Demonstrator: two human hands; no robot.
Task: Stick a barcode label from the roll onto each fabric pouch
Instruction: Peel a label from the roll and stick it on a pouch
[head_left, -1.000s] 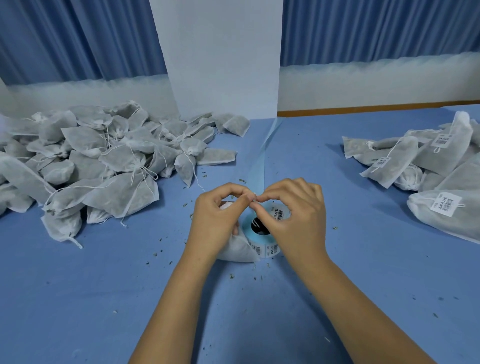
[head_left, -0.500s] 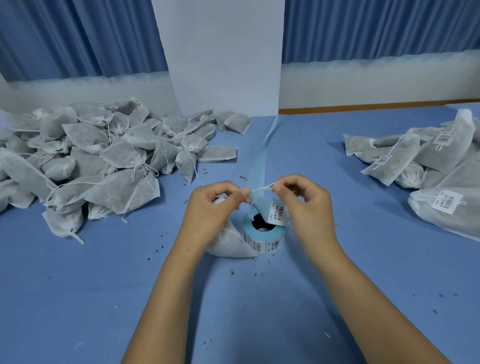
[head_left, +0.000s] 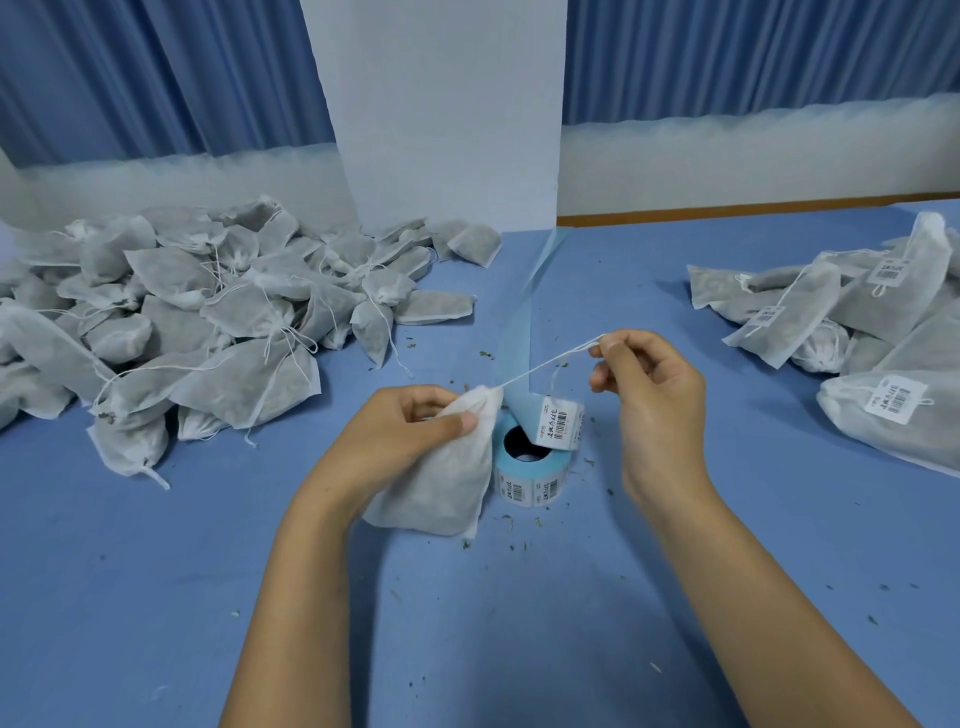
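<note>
Left hand (head_left: 410, 441): fingers closed on neck of white fabric pouch (head_left: 441, 483), which rests on blue worktop (head_left: 519, 649) touching the roll.
Right hand (head_left: 649, 395): fingers pinch white drawstring (head_left: 545, 366), pulled taut from pouch neck.
Blue label roll (head_left: 527, 473): beside pouch; one barcode label (head_left: 558, 423) apparently peeling off liner.
Unlabelled pouch heap (head_left: 182, 322): far left.
Labelled pouches (head_left: 857, 322): far right.

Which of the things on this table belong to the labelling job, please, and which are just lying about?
Part of the job:
- pouch gripped by the left hand
- its drawstring, pinched by the right hand
- label roll
- unlabelled pile
- labelled pile

Just lying about:
- green crumbs on the blue table
- backing strip
- white panel
</note>
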